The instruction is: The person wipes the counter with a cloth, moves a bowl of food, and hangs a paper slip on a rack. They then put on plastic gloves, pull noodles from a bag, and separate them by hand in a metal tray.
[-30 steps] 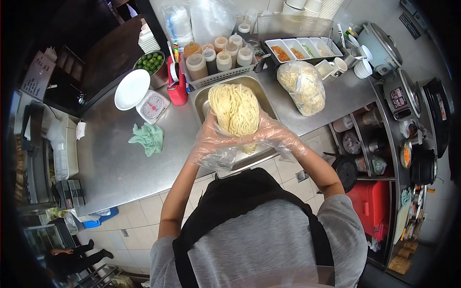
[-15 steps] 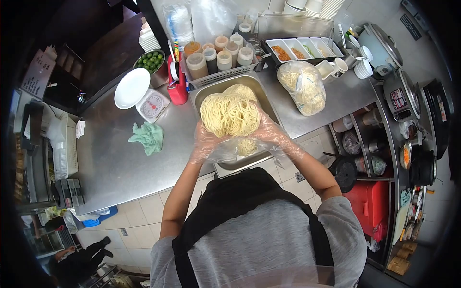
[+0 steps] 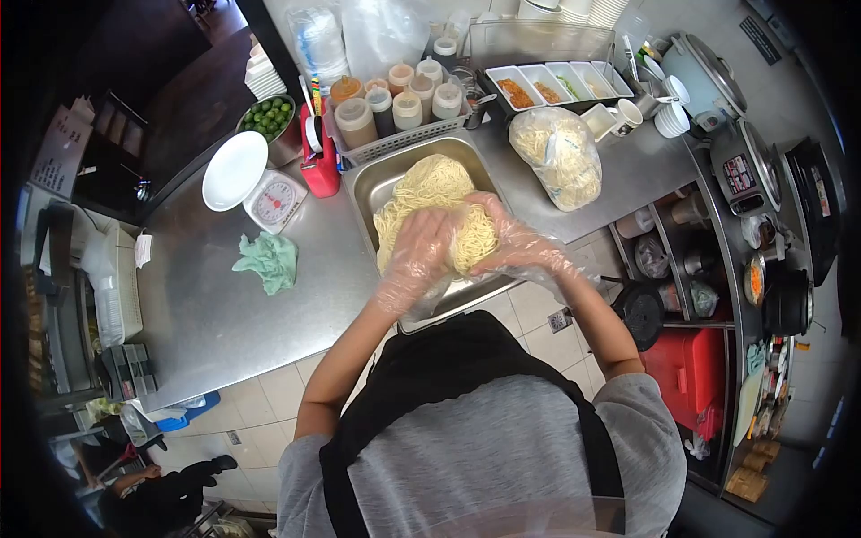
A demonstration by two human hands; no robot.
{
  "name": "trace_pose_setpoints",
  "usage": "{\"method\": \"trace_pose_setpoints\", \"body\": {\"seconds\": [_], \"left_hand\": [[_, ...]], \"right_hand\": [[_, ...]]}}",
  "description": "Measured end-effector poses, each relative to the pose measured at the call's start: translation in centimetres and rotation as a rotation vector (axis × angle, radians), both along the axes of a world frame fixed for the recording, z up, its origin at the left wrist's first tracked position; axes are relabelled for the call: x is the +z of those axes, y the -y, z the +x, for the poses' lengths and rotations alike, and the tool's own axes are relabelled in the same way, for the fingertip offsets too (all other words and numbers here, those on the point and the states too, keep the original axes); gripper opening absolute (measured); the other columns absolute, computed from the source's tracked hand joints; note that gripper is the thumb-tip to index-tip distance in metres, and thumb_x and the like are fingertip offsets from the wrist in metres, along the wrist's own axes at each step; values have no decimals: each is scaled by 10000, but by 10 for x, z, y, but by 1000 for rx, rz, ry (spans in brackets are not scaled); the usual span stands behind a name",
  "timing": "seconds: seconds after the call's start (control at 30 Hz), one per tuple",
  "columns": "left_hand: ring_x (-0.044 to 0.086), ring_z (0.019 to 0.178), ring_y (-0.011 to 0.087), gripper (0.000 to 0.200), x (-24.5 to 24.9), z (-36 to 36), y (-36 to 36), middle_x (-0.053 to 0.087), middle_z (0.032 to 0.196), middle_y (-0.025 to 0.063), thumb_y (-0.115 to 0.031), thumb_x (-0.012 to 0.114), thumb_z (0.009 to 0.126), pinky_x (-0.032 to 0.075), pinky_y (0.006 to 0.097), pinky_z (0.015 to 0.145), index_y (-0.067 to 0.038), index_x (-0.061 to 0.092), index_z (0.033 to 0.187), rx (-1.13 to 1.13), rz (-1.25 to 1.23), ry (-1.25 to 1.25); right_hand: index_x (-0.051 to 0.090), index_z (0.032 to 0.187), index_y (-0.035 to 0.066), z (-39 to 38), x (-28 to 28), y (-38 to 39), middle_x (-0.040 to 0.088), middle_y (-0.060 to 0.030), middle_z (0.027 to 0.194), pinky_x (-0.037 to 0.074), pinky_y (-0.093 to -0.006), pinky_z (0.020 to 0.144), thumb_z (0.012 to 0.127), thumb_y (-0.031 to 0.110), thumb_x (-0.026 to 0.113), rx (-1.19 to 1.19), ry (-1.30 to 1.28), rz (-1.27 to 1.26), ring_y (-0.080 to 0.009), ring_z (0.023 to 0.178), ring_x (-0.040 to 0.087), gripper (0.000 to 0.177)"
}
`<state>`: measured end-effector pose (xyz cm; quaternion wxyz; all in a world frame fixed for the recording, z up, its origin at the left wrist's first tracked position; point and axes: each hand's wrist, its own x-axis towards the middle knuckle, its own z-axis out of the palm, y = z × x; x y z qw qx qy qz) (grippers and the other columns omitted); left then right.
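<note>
Pale yellow noodles [image 3: 437, 177] fill much of a deep steel tray [image 3: 366, 186] on the counter. Both my hands wear clear plastic gloves and are down at the noodles in the tray. My left hand [image 3: 425, 244] lies back-up over them, fingers together and closed against a clump; its fingertips are partly blurred. On the other side, my right hand [image 3: 509, 235] curls round the same noodle clump [image 3: 475, 240], which shows between the two hands. The undersides of both hands are hidden.
Left of the tray are a green cloth [image 3: 267, 263], a dial scale [image 3: 274, 201] with a white plate [image 3: 235, 170], and a red holder [image 3: 319, 161]. Sauce bottles [image 3: 356, 123] stand behind. A bag of noodles [image 3: 558, 160] and a topping container [image 3: 513, 92] sit to the right. Another person [image 3: 161, 493] is at lower left.
The big bunch of noodles, held up in both hands before, is now down in the tray. My left hand has moved up and right onto the noodles; my right hand has turned inward.
</note>
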<state>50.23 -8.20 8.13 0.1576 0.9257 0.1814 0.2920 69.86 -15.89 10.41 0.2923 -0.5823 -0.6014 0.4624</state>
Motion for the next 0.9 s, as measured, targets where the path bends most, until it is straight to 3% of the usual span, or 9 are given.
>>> {"method": "trace_pose_setpoints", "body": {"seconds": [0.1, 0.2, 0.3, 0.5, 0.63, 0.7, 0.8, 0.9], "left_hand": [[510, 1139, 358, 895, -17, 1, 2, 520, 1220, 190, -218, 833, 550, 412, 439, 959, -60, 443, 1339, 60, 86, 25], [454, 1208, 391, 945, -28, -24, -6, 479, 1281, 218, -146, 795, 509, 372, 430, 1024, -15, 390, 1354, 135, 26, -28], [435, 1220, 411, 998, -38, -42, -8, 448, 1313, 230, -168, 797, 490, 366, 443, 1033, -23, 361, 1376, 184, -141, 4], [507, 1126, 354, 951, -40, -36, 4, 509, 1237, 183, -205, 803, 506, 422, 425, 956, -32, 401, 1350, 228, -71, -42], [570, 1006, 311, 840, -47, -34, 5, 579, 1108, 142, -238, 805, 534, 469, 407, 866, -36, 481, 1282, 243, 30, 41], [587, 966, 299, 786, -50, -35, 2, 600, 1056, 131, -257, 807, 555, 483, 399, 832, -37, 512, 1250, 225, 69, 63], [589, 985, 341, 808, -54, -33, 0, 593, 1111, 145, -176, 815, 552, 477, 433, 857, -45, 493, 1280, 186, 35, 134], [571, 1032, 356, 843, -49, -38, -1, 582, 1162, 171, -187, 831, 561, 462, 433, 893, -31, 472, 1308, 103, -146, 134]], "right_hand": [[284, 1405, 110, -3, -17, 2, 400, -146, 1345, 316, -379, 1090, 533, 178, 884, -15, 102, 134, -306, 1322, 348, 1061], [271, 1418, 116, -10, -19, 5, 404, -152, 1337, 320, -407, 1094, 568, 172, 867, 12, 243, 109, -341, 1314, 345, 1040], [270, 1422, 108, -21, -26, 9, 391, -179, 1344, 332, -417, 1088, 588, 179, 856, -11, 296, 159, -368, 1291, 364, 1022], [303, 1413, 58, -51, -25, 18, 356, -234, 1360, 369, -458, 1046, 614, 243, 836, -67, 737, 483, -425, 1234, 405, 978], [332, 1410, 55, -66, -48, 11, 387, -218, 1342, 414, -466, 971, 605, 237, 797, -161, 997, 597, -390, 1172, 461, 947], [373, 1382, 51, -63, -53, 8, 455, -198, 1276, 438, -451, 937, 602, 239, 790, -173, 956, 596, -374, 1131, 493, 904], [443, 1323, 66, -55, -51, 8, 541, -162, 1169, 467, -429, 889, 600, 235, 785, -170, 872, 486, -350, 1062, 540, 818], [500, 1251, 86, -45, -38, 8, 589, -140, 1092, 479, -418, 869, 610, 209, 770, -153, 760, 458, -346, 1013, 568, 706]]}}
